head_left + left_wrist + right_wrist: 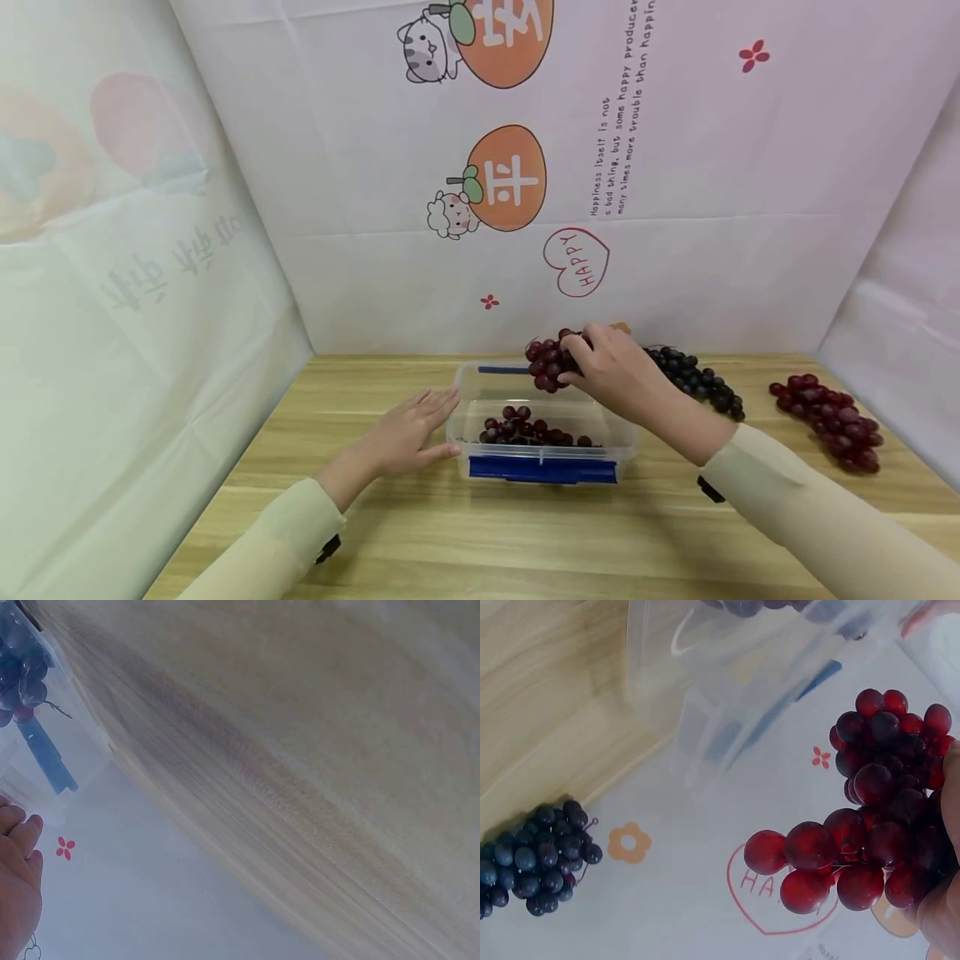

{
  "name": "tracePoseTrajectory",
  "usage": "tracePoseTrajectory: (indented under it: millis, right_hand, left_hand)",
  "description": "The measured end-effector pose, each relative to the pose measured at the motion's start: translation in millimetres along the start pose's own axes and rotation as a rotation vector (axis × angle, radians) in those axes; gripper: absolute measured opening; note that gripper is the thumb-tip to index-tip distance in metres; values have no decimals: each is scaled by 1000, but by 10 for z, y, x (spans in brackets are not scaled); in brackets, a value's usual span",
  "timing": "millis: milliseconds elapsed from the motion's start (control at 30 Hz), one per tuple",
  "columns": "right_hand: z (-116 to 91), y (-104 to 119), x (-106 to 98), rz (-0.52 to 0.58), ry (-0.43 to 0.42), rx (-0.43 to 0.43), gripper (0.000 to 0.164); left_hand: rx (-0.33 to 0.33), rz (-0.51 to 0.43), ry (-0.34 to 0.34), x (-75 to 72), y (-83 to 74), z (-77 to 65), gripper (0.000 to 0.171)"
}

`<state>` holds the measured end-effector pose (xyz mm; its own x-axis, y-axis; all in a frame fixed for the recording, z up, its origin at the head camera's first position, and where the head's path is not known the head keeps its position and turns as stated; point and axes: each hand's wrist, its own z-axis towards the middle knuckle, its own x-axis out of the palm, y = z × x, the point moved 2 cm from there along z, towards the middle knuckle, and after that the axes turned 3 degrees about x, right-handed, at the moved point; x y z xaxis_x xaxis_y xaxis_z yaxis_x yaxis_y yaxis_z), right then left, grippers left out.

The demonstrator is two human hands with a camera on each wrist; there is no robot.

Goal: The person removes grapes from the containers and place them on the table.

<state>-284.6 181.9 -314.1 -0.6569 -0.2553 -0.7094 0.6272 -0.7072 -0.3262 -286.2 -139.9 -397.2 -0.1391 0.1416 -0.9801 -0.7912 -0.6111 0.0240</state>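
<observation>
A bunch of red grapes [549, 363] is gripped from above by my right hand [611, 367], over the back right part of a clear plastic box [542, 451] with blue clips. In the right wrist view the same red grapes [870, 847] fan out from the fingers. Inside the box, along its front, lies another bunch of dark red grapes [525, 429]. My left hand [412, 431] has its fingers stretched out, with the fingertips at the box's left wall. Only part of the left hand [16, 881] shows in the left wrist view.
Right of the box, behind my right forearm, lies a bunch of black grapes [697, 379]. Farther right is another bunch of red grapes [828, 421]. The wooden table [450, 542] meets a printed white cloth [390, 283] at the back and sides.
</observation>
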Motion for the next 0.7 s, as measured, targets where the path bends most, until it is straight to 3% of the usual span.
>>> tracePoseTrajectory:
  millis: [467,700]
  right_hand:
    - [-100,-191,-268,64,-90,50,46]
    - [-208,-293,-381,75,-137,110,63]
  left_hand:
    - [-12,-2,12,-2,-5,-11,80]
    - [-13,-8,15,5,-4,-4,80]
